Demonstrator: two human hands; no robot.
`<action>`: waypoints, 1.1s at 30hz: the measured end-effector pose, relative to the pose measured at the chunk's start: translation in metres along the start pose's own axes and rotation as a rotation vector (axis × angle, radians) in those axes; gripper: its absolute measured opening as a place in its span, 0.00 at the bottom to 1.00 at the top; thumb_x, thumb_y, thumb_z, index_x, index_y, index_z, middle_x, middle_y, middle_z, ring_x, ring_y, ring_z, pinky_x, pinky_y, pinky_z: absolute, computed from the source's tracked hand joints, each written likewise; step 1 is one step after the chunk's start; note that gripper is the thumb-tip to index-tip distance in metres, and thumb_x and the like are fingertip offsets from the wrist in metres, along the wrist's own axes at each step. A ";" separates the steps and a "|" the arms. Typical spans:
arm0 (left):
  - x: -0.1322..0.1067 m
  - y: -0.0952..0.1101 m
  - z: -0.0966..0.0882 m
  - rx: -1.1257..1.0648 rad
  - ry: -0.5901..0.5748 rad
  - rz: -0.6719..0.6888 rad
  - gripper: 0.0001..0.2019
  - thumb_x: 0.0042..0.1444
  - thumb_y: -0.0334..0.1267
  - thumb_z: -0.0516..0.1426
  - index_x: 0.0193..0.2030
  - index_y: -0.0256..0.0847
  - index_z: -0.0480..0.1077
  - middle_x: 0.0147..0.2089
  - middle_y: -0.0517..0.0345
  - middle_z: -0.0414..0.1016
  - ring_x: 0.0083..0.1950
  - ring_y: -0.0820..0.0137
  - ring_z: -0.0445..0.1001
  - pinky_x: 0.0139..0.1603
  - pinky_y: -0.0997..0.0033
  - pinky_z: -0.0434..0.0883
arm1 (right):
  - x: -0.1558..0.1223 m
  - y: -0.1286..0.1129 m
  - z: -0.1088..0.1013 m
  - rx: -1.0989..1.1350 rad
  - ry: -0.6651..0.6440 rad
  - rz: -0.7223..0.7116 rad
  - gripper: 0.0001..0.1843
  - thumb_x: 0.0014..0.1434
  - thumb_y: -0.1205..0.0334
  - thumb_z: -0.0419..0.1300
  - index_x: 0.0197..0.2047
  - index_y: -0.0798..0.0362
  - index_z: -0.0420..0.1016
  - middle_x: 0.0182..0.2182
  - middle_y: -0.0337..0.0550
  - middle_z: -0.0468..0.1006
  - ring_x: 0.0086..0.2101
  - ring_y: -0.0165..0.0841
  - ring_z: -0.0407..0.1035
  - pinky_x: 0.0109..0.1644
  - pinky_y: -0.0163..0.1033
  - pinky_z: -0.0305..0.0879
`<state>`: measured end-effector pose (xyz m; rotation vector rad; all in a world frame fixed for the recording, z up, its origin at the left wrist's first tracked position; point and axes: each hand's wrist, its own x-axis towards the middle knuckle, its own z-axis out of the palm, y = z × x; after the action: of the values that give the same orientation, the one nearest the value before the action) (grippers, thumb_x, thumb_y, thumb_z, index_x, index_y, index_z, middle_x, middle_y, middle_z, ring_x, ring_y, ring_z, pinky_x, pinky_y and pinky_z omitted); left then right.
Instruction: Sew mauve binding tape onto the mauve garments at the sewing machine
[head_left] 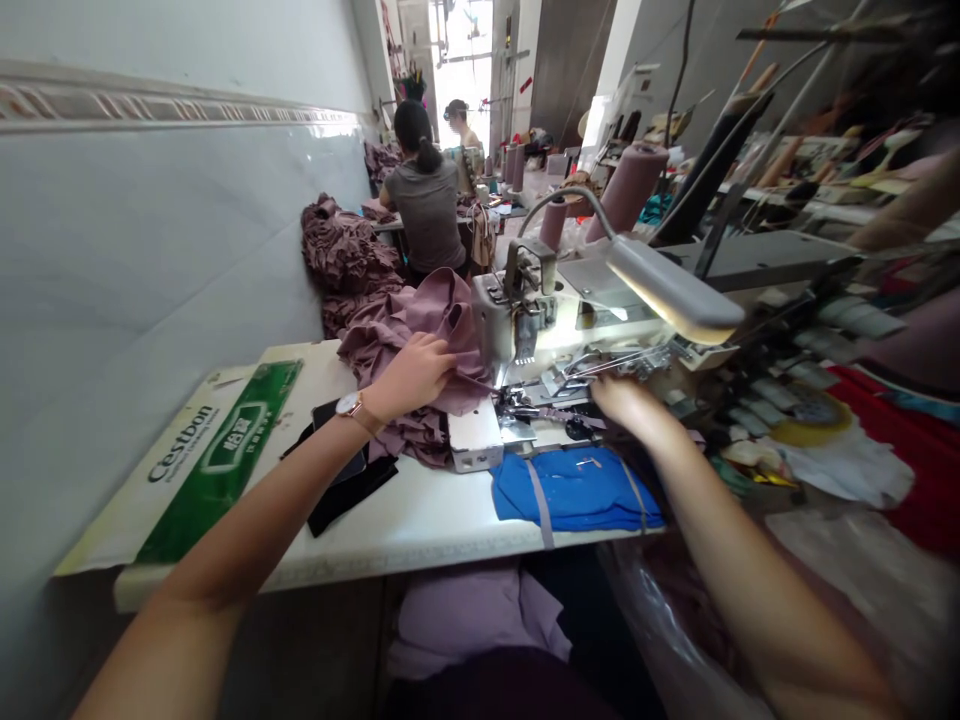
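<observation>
My left hand (416,378), with a watch (349,404) on its wrist, is closed on the mauve fabric (405,320) just left of the sewing machine's needle area. The cloth bunches on the table and reaches the machine head (487,320). To the right of the needles, my right hand (622,402) is at the metal guides (577,372) of the sewing machine. Its fingers are blurred and partly hidden, so its grip cannot be made out. A narrow mauve strip (559,414) lies across the machine bed below that hand.
A blue cloth pad (570,490) is strapped to the table's front edge. A green and white Cestbon cardboard sheet (225,450) covers the table's left side. A lamp (675,290) overhangs the machine; thread cones (628,190) stand behind. A co-worker (427,190) sits ahead, beside heaped fabric (345,250).
</observation>
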<state>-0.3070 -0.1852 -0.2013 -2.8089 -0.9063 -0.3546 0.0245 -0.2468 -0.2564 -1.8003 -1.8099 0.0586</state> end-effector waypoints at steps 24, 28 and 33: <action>-0.099 0.051 -0.061 -1.301 -0.430 -0.748 0.13 0.56 0.46 0.58 0.36 0.37 0.75 0.35 0.52 0.77 0.35 0.65 0.75 0.36 0.69 0.70 | -0.152 -0.119 0.053 1.950 -0.669 0.586 0.22 0.50 0.59 0.70 0.49 0.52 0.76 0.43 0.45 0.81 0.43 0.39 0.75 0.53 0.43 0.67; -0.097 0.059 -0.018 -0.419 0.014 -0.455 0.10 0.58 0.35 0.53 0.40 0.36 0.75 0.42 0.46 0.77 0.46 0.58 0.74 0.49 0.58 0.71 | -0.161 -0.113 0.071 1.636 -0.582 0.471 0.11 0.54 0.59 0.69 0.38 0.54 0.76 0.31 0.38 0.77 0.32 0.31 0.70 0.41 0.34 0.66; -0.062 0.103 0.026 -0.278 0.033 0.205 0.19 0.63 0.28 0.47 0.58 0.32 0.67 0.58 0.42 0.72 0.60 0.61 0.68 0.63 0.58 0.66 | -0.164 -0.111 0.069 1.560 -0.389 0.574 0.15 0.53 0.55 0.69 0.38 0.53 0.72 0.30 0.37 0.74 0.31 0.31 0.68 0.38 0.34 0.64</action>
<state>-0.2910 -0.2961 -0.2519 -3.1006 -0.5939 -0.5314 -0.1180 -0.3843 -0.3268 -0.9829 -0.7378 1.5997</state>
